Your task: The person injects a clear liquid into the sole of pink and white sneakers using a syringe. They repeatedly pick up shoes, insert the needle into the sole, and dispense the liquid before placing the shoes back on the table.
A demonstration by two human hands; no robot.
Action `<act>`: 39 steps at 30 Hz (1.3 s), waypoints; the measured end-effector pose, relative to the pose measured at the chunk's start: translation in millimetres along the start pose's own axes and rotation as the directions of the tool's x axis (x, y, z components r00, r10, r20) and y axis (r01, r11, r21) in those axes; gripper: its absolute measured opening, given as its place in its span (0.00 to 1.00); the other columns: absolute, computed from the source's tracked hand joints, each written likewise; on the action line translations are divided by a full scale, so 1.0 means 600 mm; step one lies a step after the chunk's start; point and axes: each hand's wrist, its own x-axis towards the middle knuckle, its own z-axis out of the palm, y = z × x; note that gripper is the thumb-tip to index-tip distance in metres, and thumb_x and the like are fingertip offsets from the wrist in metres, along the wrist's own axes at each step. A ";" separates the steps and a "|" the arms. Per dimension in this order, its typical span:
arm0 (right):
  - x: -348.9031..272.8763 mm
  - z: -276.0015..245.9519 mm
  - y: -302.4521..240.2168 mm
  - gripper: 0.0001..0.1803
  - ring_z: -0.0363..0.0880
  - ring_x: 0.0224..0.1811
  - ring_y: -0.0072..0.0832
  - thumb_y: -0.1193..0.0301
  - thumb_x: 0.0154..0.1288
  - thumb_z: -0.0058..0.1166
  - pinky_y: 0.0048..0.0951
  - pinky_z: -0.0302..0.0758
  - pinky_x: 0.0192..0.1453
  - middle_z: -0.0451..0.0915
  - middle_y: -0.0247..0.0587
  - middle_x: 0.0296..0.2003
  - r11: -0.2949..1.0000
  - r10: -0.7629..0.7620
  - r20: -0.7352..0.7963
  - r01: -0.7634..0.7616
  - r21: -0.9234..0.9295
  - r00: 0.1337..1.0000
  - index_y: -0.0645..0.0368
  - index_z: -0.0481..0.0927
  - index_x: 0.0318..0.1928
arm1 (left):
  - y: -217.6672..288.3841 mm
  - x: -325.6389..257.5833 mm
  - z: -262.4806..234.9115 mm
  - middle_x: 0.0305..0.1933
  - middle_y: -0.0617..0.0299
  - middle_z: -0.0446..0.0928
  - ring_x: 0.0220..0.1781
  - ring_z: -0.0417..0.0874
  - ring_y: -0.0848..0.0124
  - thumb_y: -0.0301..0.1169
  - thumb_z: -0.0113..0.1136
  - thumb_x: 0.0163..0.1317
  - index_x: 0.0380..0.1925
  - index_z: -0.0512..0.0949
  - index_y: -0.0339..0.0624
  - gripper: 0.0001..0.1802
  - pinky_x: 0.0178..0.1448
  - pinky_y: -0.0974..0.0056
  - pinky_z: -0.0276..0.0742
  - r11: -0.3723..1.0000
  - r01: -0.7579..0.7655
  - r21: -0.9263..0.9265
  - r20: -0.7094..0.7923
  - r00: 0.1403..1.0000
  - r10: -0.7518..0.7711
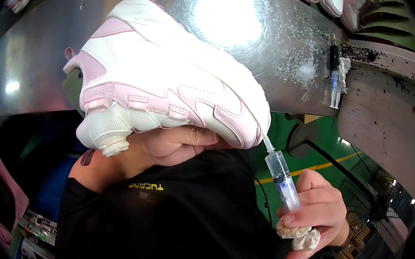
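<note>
A white and pink sneaker [164, 63] is held up on its side in front of me, its thick white sole turned away. My left hand [180, 144] is closed around the toe part from below; some fingers are hidden behind the shoe. White stuffing [115, 145] bulges by the tongue. My right hand [319, 201] grips a clear syringe [278, 164] with a dark plunger seal. Its thin nozzle reaches the seam between sole and upper at the toe. A crumpled off-white wad [302, 237] sits around the syringe's rear end, by the fingers.
A shiny metal worktop [288, 46] curves behind the shoe. On its right lies a black pen-like tool [334, 59] beside another syringe [335, 93]. More pink and white shoes [329, 0] stand at the far edge. A fan [361, 218] stands at the right, over a green floor.
</note>
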 end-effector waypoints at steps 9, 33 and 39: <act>0.000 0.014 0.004 0.30 0.63 0.19 0.21 0.54 0.43 0.73 0.25 0.52 0.26 0.82 0.31 0.29 0.981 -0.129 -0.118 0.109 -0.164 0.985 0.60 0.80 0.42 | 0.002 0.032 0.004 0.57 0.54 0.73 0.61 0.72 0.61 0.22 0.52 0.64 0.57 0.69 0.38 0.20 0.67 0.58 0.66 0.999 -0.037 0.012 0.004 0.999 0.037; -0.022 0.034 0.035 0.29 0.59 0.19 0.23 0.52 0.43 0.72 0.24 0.54 0.25 0.81 0.33 0.28 0.964 -0.216 -0.210 0.174 -0.200 0.954 0.60 0.81 0.40 | 0.010 0.048 0.014 0.52 0.58 0.77 0.56 0.76 0.68 0.26 0.53 0.65 0.52 0.74 0.40 0.15 0.61 0.64 0.73 0.994 -0.106 -0.010 0.046 0.993 0.107; -0.004 0.065 0.069 0.27 0.58 0.18 0.22 0.53 0.43 0.71 0.23 0.54 0.25 0.78 0.30 0.25 0.878 -0.402 -0.242 0.296 -0.376 0.883 0.58 0.82 0.38 | 0.025 0.061 0.032 0.50 0.59 0.78 0.55 0.78 0.69 0.30 0.54 0.65 0.51 0.75 0.41 0.15 0.54 0.69 0.78 0.992 -0.128 0.019 0.083 0.989 0.126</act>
